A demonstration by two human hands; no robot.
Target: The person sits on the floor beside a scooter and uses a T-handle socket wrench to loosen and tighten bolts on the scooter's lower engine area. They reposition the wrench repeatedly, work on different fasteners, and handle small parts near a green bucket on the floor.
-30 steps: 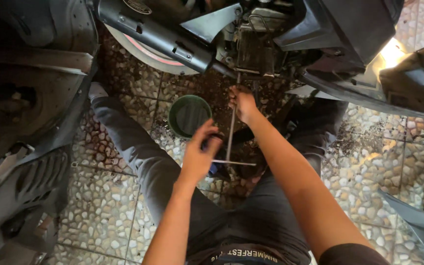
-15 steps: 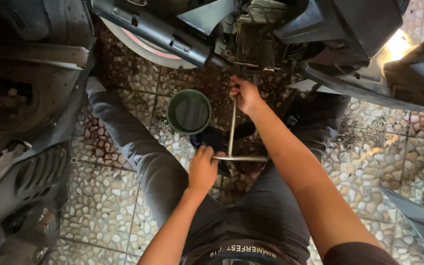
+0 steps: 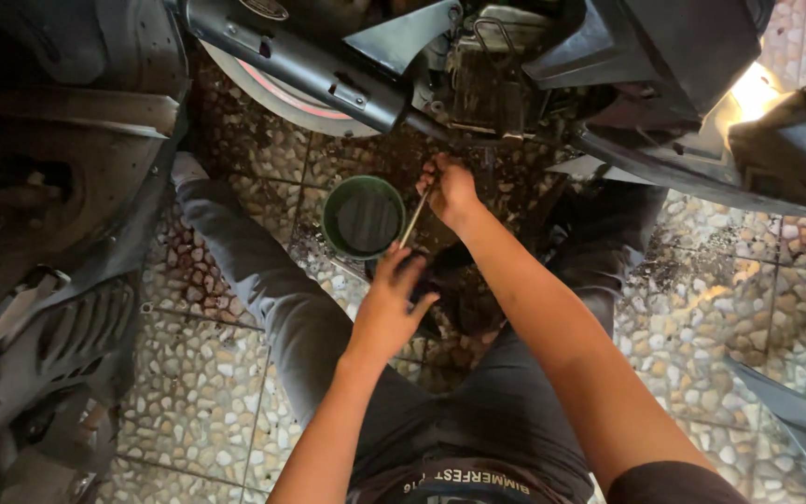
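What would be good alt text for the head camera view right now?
A seated person's left hand and right hand grip a long metal T-handle wrench under a scooter's engine, beside a green cup on the pebbled tile floor.

I count two hands on one metal T-wrench (image 3: 414, 217), one green cup (image 3: 363, 217), one black exhaust pipe (image 3: 296, 61).
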